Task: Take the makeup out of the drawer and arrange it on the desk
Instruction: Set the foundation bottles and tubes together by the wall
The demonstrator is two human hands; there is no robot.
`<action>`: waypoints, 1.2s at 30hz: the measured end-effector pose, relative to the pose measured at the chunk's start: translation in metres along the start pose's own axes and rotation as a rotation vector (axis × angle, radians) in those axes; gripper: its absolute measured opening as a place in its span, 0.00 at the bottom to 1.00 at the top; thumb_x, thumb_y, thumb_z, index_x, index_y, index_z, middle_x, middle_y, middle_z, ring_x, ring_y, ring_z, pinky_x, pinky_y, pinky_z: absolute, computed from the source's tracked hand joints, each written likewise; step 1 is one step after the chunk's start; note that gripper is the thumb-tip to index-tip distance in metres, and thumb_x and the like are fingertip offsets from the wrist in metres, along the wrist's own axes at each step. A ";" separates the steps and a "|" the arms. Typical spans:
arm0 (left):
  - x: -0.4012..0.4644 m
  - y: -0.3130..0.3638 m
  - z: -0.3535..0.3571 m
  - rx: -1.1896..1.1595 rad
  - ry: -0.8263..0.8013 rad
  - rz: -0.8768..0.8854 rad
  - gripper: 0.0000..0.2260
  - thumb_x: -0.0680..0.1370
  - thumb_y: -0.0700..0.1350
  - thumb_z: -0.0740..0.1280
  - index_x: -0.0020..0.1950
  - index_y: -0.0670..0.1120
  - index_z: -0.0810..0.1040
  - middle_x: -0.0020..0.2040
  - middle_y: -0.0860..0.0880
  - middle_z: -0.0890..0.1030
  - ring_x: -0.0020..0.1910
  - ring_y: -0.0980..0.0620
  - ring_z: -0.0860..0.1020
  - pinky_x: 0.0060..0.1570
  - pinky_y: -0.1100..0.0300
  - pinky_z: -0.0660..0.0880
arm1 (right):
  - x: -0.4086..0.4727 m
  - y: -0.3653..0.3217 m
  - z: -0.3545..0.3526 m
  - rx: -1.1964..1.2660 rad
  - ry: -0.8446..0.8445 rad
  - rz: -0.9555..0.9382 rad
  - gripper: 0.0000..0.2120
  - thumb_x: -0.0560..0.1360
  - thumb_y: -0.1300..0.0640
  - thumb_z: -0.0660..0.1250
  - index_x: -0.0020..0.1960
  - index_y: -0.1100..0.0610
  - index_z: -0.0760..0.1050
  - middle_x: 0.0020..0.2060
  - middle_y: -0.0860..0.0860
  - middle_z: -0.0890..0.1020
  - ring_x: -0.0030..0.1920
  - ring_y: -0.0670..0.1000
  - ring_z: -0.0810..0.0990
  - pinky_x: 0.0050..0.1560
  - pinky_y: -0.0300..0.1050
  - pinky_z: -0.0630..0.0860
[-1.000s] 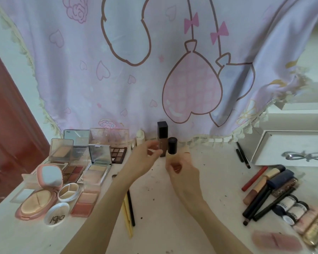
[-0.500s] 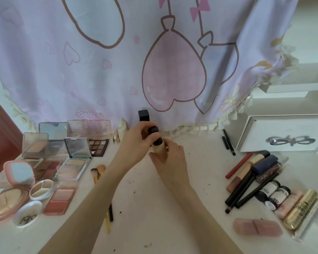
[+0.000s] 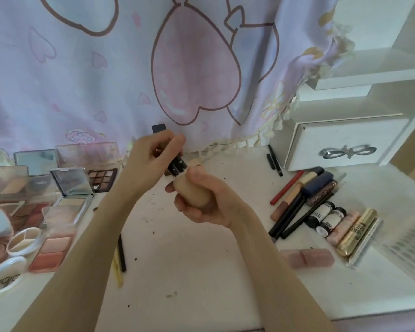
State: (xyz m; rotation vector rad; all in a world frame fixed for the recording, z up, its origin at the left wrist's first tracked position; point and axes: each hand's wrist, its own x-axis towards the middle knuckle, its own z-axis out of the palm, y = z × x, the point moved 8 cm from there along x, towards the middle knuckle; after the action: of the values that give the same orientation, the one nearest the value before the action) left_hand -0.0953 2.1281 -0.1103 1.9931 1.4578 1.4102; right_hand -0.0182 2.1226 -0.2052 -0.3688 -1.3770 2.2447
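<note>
My right hand (image 3: 209, 202) grips a beige foundation bottle (image 3: 191, 193), tilted and lifted above the white desk (image 3: 201, 271). My left hand (image 3: 151, 161) pinches the bottle's black cap (image 3: 177, 167). Behind my left hand stands a taller bottle with a dark square cap (image 3: 159, 128), mostly hidden. Open powder and eyeshadow palettes (image 3: 67, 195) lie at the left. Pencils, tubes and small bottles (image 3: 321, 212) lie in a row at the right.
A white drawer unit with a silver bow handle (image 3: 347, 151) stands shut at the back right. A pink cartoon cloth (image 3: 130, 68) hangs behind the desk. A pink case (image 3: 307, 257) lies near the front right; brushes (image 3: 120, 255) lie by my left forearm.
The bottle has come off the desk and toward me, now tilted in my right hand. My left hand has moved onto its cap. The camera has dipped and moved closer.
</note>
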 end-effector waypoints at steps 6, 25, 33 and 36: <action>-0.002 -0.005 0.001 0.337 0.084 -0.019 0.19 0.78 0.49 0.55 0.27 0.46 0.61 0.21 0.51 0.65 0.23 0.54 0.63 0.25 0.61 0.59 | 0.002 -0.003 -0.010 -0.287 0.170 -0.048 0.10 0.72 0.56 0.69 0.44 0.63 0.75 0.29 0.54 0.77 0.24 0.50 0.73 0.21 0.37 0.66; -0.009 -0.021 0.026 -0.501 -0.184 -0.303 0.11 0.71 0.49 0.65 0.52 0.55 0.80 0.46 0.56 0.82 0.43 0.53 0.73 0.45 0.57 0.69 | -0.012 -0.008 -0.029 -0.016 0.141 0.024 0.16 0.70 0.45 0.63 0.44 0.59 0.73 0.27 0.52 0.77 0.21 0.48 0.71 0.21 0.34 0.66; -0.011 -0.025 0.020 -0.510 -0.277 -0.287 0.19 0.71 0.57 0.69 0.61 0.55 0.75 0.61 0.54 0.78 0.56 0.55 0.77 0.56 0.59 0.75 | -0.008 0.000 -0.028 -0.107 0.167 0.043 0.18 0.72 0.43 0.64 0.46 0.59 0.75 0.31 0.52 0.80 0.24 0.47 0.74 0.21 0.35 0.66; -0.016 -0.019 0.008 -0.518 -0.375 -0.227 0.18 0.69 0.52 0.73 0.58 0.52 0.79 0.58 0.48 0.81 0.59 0.50 0.77 0.58 0.59 0.74 | -0.007 0.003 -0.026 -0.065 0.135 0.074 0.20 0.71 0.40 0.63 0.42 0.57 0.79 0.30 0.52 0.80 0.23 0.47 0.73 0.22 0.34 0.66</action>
State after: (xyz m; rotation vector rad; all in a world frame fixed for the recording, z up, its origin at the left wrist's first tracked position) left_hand -0.0994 2.1253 -0.1356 1.5961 0.9907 1.0992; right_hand -0.0012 2.1372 -0.2199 -0.5914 -1.3880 2.1934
